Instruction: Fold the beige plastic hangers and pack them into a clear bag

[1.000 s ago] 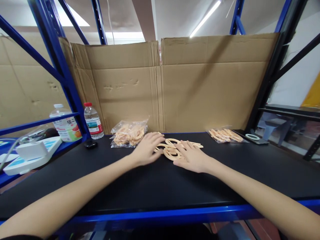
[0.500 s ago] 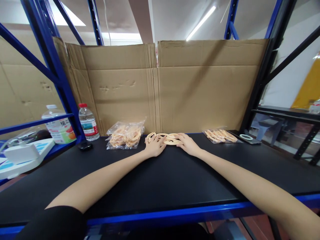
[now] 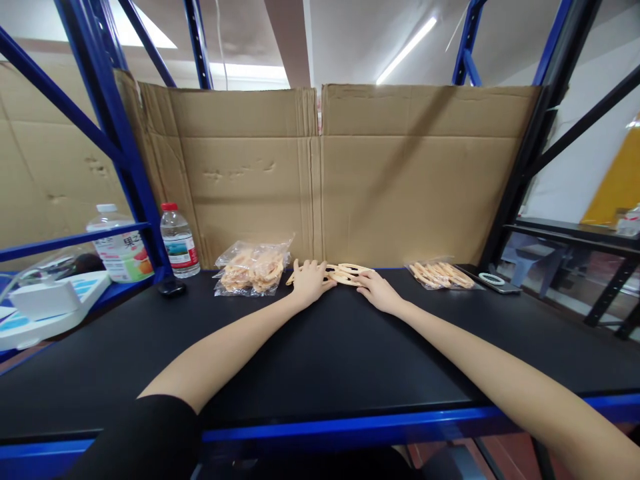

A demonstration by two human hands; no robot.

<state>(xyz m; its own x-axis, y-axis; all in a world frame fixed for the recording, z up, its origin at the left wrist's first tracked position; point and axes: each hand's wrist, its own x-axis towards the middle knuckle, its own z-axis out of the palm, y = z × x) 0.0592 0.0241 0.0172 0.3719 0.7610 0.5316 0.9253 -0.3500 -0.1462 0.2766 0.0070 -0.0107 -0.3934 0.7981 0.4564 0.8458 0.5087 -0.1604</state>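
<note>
A pale tan openwork piece made of flat oval loops [image 3: 345, 272] lies near the back of the black tabletop, between my two hands. My left hand [image 3: 310, 283] covers its left part, with the fingers over the top and the thumb along the near side. At the right end, my right hand [image 3: 379, 291] has the edge between its fingers and thumb. Much of the left part is hidden by my left hand. Left of it sits a clear bag of similar tan pieces [image 3: 253, 269]; a flatter clear bag of them [image 3: 441, 274] rests to the right.
A cardboard panel [image 3: 420, 193] stands behind the tabletop [image 3: 320, 360]. At the left are a red-capped water bottle [image 3: 180, 247], a larger jug [image 3: 120, 250], a black mouse [image 3: 171, 287] and a white power strip [image 3: 75, 310]. A phone with a white ring [image 3: 491, 279] lies right.
My left hand has shifted slightly right, and its fingers have lifted into a curl over the piece. The loops now lie at a different angle. My right hand stays at the right end.
</note>
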